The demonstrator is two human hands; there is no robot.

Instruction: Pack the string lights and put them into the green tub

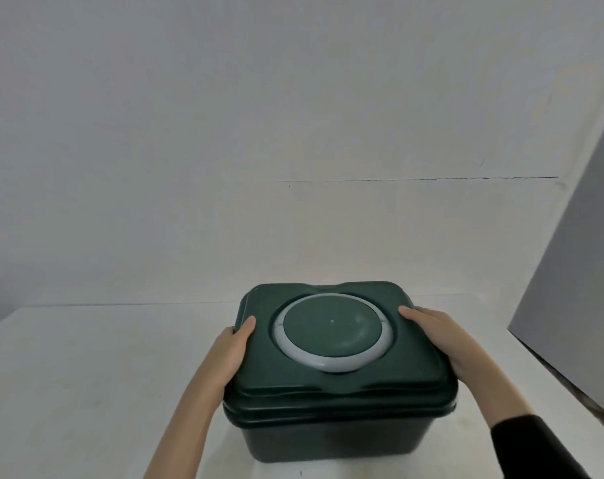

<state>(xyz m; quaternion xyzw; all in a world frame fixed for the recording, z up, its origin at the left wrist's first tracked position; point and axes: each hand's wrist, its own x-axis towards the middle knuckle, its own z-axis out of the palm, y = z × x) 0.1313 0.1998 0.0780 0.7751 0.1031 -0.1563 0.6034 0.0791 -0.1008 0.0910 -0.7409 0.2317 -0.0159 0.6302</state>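
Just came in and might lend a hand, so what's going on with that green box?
A person holds a dark green plastic tub standing on a white table. The left hand grips the left edge of its green lid with the grey ring, and the right hand grips the right edge. The lid sits closed on the tub. No string lights are in view; whether they are inside cannot be told.

white table point(68, 392), green tub point(328, 433) standing on it (lid closed), near the front edge
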